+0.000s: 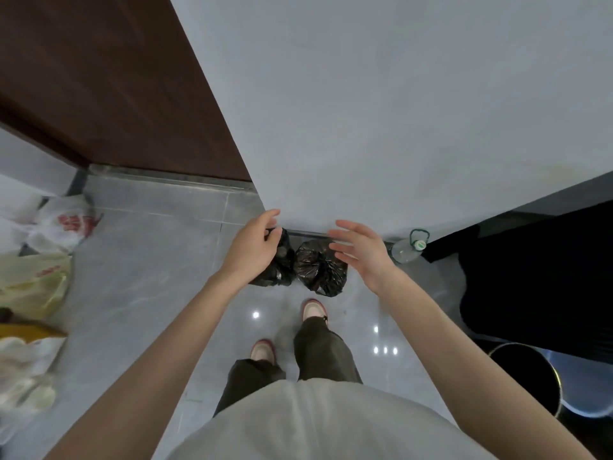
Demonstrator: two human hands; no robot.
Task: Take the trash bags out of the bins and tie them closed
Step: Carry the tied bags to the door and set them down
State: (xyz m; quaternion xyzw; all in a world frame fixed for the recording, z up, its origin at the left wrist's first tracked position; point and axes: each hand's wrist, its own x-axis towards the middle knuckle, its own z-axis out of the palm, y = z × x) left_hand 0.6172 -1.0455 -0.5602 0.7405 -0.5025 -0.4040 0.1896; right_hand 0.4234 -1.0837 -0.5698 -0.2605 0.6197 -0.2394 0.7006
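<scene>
Two black trash bags sit side by side on the grey floor against the base of the wall. My left hand (253, 247) covers the top of the left bag (280, 265), fingers curled onto its neck. The right bag (320, 268) is gathered into a knot at its top and stands free. My right hand (363, 252) hovers just above and to the right of it, fingers spread, holding nothing. A round black bin (525, 376) with a metal rim stands at the lower right.
A clear plastic bottle (406, 249) with a green cap lies by the wall right of the bags. White and yellow plastic bags (49, 254) are piled along the left edge. A brown door (109, 81) is at upper left, dark furniture (537, 277) at right.
</scene>
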